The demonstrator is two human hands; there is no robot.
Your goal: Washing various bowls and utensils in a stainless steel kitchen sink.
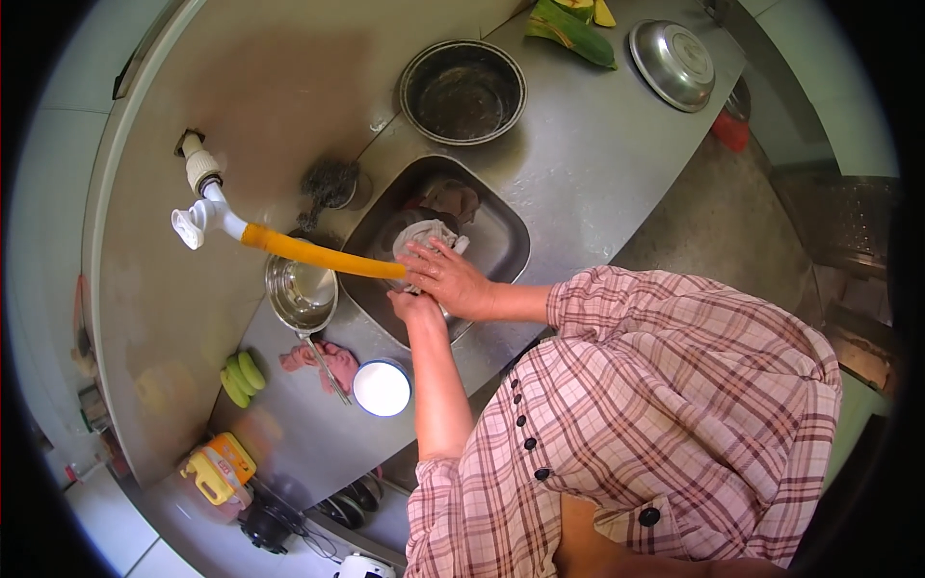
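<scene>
Over the steel sink [512,249], my right hand [452,280] lies palm down against a bunched whitish cloth [423,235], its fingers extended and slightly spread. My left hand [415,305] curls around the cloth's near lower edge, thumb showing; its other fingers are mostly hidden. The end of a yellow hose [325,258] on a white plastic tap [209,214] reaches my right fingertips. Whether anything lies inside the cloth cannot be told. Another brownish cloth [457,200] lies in the sink's far part.
A dark round basin [462,92] stands beyond the sink. Left are a steel-wool scourer [329,184] and a long-handled steel pan [300,292]. Nearer sit a pink cloth [334,361], white enamel bowl [381,388] and green bananas [242,378]. An upturned metal bowl [672,65] and green papaya [571,35] lie top right.
</scene>
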